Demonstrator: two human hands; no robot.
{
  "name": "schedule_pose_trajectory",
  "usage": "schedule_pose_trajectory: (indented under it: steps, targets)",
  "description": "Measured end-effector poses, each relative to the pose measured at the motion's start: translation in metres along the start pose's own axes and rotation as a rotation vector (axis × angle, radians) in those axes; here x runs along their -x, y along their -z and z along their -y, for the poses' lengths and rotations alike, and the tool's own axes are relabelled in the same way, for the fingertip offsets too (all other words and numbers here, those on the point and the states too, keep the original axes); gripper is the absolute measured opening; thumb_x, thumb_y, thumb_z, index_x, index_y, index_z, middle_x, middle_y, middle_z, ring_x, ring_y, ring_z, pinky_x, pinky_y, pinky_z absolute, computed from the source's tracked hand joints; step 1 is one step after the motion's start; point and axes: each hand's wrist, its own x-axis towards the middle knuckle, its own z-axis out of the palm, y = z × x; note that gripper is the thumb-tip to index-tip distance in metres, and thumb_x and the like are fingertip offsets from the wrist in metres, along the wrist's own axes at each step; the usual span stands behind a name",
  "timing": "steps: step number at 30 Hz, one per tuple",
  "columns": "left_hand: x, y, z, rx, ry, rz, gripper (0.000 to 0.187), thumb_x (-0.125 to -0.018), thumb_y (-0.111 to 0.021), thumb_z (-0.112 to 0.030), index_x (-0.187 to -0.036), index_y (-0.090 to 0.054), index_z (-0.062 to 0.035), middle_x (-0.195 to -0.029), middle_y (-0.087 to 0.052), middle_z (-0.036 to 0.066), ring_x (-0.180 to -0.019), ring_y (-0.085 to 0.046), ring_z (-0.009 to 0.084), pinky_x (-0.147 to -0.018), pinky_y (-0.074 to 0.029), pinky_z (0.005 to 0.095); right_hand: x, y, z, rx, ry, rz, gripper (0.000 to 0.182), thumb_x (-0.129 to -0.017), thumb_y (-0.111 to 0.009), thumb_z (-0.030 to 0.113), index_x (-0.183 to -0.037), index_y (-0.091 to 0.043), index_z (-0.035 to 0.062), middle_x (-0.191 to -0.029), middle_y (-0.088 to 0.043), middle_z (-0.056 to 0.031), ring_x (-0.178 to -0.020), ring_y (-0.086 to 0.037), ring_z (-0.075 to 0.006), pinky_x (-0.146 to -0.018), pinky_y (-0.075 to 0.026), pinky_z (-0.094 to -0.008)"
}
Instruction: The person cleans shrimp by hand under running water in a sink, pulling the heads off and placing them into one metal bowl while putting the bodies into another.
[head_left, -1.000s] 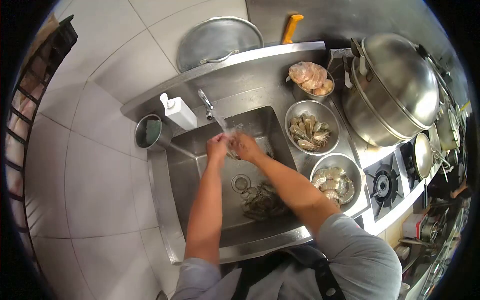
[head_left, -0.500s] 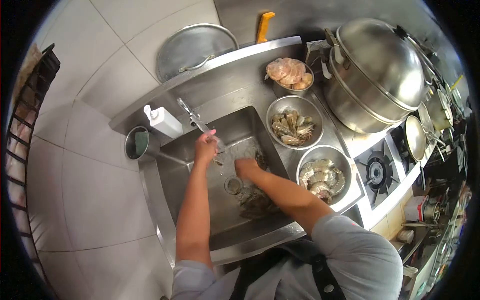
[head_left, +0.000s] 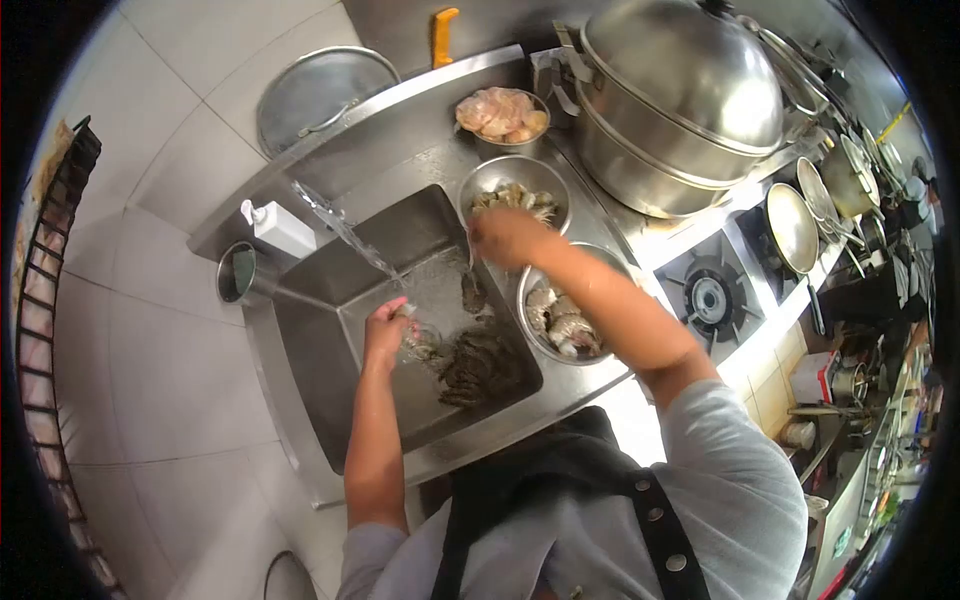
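Observation:
Over the sink [head_left: 310, 345], my left hand [head_left: 384, 333] is closed on a pale shrimp [head_left: 406, 311], partly hidden by the fingers, just below the running faucet [head_left: 325, 208]. My right hand [head_left: 512, 238] is smeared by motion at the near rim of a metal bowl [head_left: 476, 181] of shrimp parts; its fingers cannot be made out. Under my right forearm stands a second metal bowl [head_left: 530, 325] with grey shrimp [head_left: 568, 330]. Dark unpeeled shrimp [head_left: 480, 368] lie heaped on the sink floor, with another shrimp [head_left: 473, 293] higher up.
Behind the bowls stand a container of pale meat [head_left: 503, 115] and a large steamer pot [head_left: 650, 140]. A gas burner [head_left: 710, 297] is at the right. A soap dispenser [head_left: 283, 230] and a metal cup [head_left: 238, 273] flank the sink's left; a round lid [head_left: 325, 95] leans behind.
My right hand has risen from the sink to the upper bowl. My left hand has shifted slightly down, out from the faucet's stream. The view has turned a little to the right.

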Motion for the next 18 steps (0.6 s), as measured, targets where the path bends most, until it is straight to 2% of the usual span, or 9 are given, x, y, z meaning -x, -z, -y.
schedule_pose_trajectory:
  steps: [2,4,7,9,10,12,15,17,18]
  targets:
    - [0.018,-0.036,-0.020,0.056,-0.049,0.083,0.042,-0.089,-0.054,-0.004,-0.128,-0.043,0.0081,-0.098,-0.061,0.014,-0.074,-0.061,0.0206,-0.072,-0.051,0.0320,0.008,0.023,-0.020,-0.084,0.031,-0.108,0.031,-0.077,-0.067,0.024,-0.097,-0.065,-0.0002,-0.094,-0.065,-0.0218,-0.091,-0.063,-0.0379,-0.078,-0.050,-0.0448]
    - [0.033,-0.071,-0.043,0.114,-0.106,0.164,0.042,-0.090,-0.054,-0.005,-0.128,-0.042,0.0090,-0.103,-0.060,0.015,-0.079,-0.062,0.0226,-0.074,-0.051,0.0333,0.027,0.042,-0.033,-0.008,0.116,-0.538,0.041,-0.082,-0.064,0.029,-0.113,-0.060,0.0029,-0.103,-0.063,-0.0207,-0.097,-0.061,-0.0355,-0.082,-0.049,-0.0421]
    - [0.043,-0.121,-0.063,0.269,-0.184,0.456,0.046,-0.091,-0.056,-0.009,-0.132,-0.040,0.0050,-0.115,-0.057,0.016,-0.092,-0.061,0.0233,-0.079,-0.051,0.0360,0.083,0.052,-0.040,-0.236,0.020,-0.446,0.041,-0.086,-0.061,0.029,-0.115,-0.059,0.0011,-0.111,-0.061,-0.0204,-0.101,-0.060,-0.0340,-0.084,-0.048,-0.0398]
    - [0.041,-0.148,-0.063,0.252,-0.192,0.465,0.051,-0.089,-0.062,-0.018,-0.132,-0.043,0.0014,-0.115,-0.059,0.013,-0.099,-0.060,0.0230,-0.081,-0.050,0.0368,0.124,0.040,-0.055,-0.292,-0.032,-0.367,0.040,-0.085,-0.064,0.028,-0.113,-0.060,-0.0005,-0.109,-0.062,-0.0193,-0.098,-0.062,-0.0286,-0.080,-0.049,-0.0365]
    - [0.038,-0.150,-0.062,0.256,-0.188,0.463,0.051,-0.089,-0.062,-0.018,-0.132,-0.043,0.0014,-0.115,-0.059,0.013,-0.099,-0.060,0.0230,-0.081,-0.050,0.0368,0.146,0.026,-0.062,-0.369,-0.051,-0.469,0.036,-0.084,-0.064,0.025,-0.109,-0.060,-0.0005,-0.101,-0.063,-0.0186,-0.090,-0.062,-0.0281,-0.077,-0.048,-0.0363]
    - [0.026,-0.146,-0.055,-0.054,-0.171,0.294,0.056,-0.087,-0.064,-0.027,-0.133,-0.045,-0.0033,-0.118,-0.059,0.011,-0.105,-0.057,0.0223,-0.083,-0.049,0.0388,0.187,-0.009,-0.075,-0.554,-0.196,-0.647,0.028,-0.086,-0.063,0.021,-0.103,-0.061,-0.0003,-0.088,-0.064,-0.0156,-0.079,-0.061,-0.0241,-0.071,-0.048,-0.0343]
    - [-0.003,-0.095,-0.021,0.050,0.027,0.209,0.047,-0.089,-0.058,-0.030,-0.128,-0.048,-0.0053,-0.122,-0.057,0.012,-0.102,-0.059,0.0223,-0.080,-0.049,0.0367,0.238,-0.079,-0.110,-0.595,-0.468,-0.987,0.021,-0.092,-0.055,0.020,-0.095,-0.061,0.0003,-0.075,-0.062,-0.0103,-0.069,-0.058,-0.0170,-0.067,-0.047,-0.0303]
    - [-0.020,-0.059,0.022,-0.031,0.157,0.075,0.043,-0.089,-0.057,-0.028,-0.125,-0.051,-0.0059,-0.117,-0.059,0.011,-0.099,-0.060,0.0216,-0.078,-0.049,0.0364,0.265,-0.112,-0.123,-0.646,-0.741,-1.014,0.025,-0.096,-0.050,0.022,-0.088,-0.058,0.0002,-0.070,-0.058,-0.0088,-0.064,-0.054,-0.0163,-0.063,-0.045,-0.0311]
    - [-0.027,-0.048,0.041,-0.112,0.264,-0.046,0.038,-0.089,-0.056,-0.027,-0.122,-0.054,-0.0064,-0.112,-0.061,0.011,-0.095,-0.061,0.0208,-0.076,-0.050,0.0361,0.272,-0.132,-0.133,-0.666,-0.731,-1.037,0.027,-0.096,-0.048,0.023,-0.086,-0.056,0.0004,-0.068,-0.055,-0.0081,-0.062,-0.052,-0.0161,-0.061,-0.044,-0.0319]
